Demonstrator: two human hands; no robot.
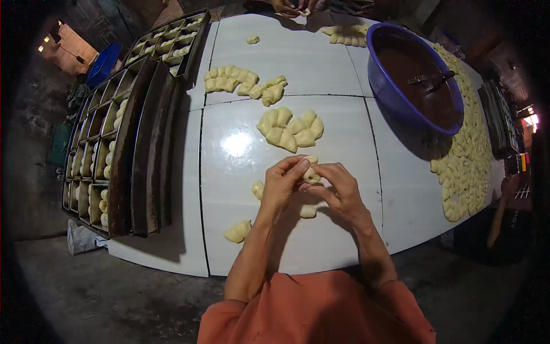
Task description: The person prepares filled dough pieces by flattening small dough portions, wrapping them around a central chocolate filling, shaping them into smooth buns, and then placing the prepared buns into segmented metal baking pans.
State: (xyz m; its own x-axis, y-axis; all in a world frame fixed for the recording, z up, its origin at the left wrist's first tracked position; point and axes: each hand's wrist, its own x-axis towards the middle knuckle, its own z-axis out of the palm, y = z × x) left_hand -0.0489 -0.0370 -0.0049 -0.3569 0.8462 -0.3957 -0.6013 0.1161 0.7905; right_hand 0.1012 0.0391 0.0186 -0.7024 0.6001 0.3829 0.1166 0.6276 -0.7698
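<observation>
Both my hands meet over the middle of the white tiled table around one pale piece of dough [311, 174]. My left hand [282, 182] pinches it between thumb and fingers from the left. From the right, my right hand [339, 189] grips its lower edge, fingers bent. Part of the dough is hidden behind the fingers. A loose dough lump [307, 211] lies under my wrists, and another small lump [258, 190] sits beside my left hand. Near my left forearm rests a larger dough piece [238, 231]. Just beyond my hands is a cluster of shaped dough pieces [291, 129].
A purple basin [382, 86] of brown filling with a dark utensil [432, 80] stands at right, beside a mass of dough pieces [463, 183]. Dark metal moulds [137, 149] holding dough line the left edge. Another person's hands [290, 8] work at the far edge.
</observation>
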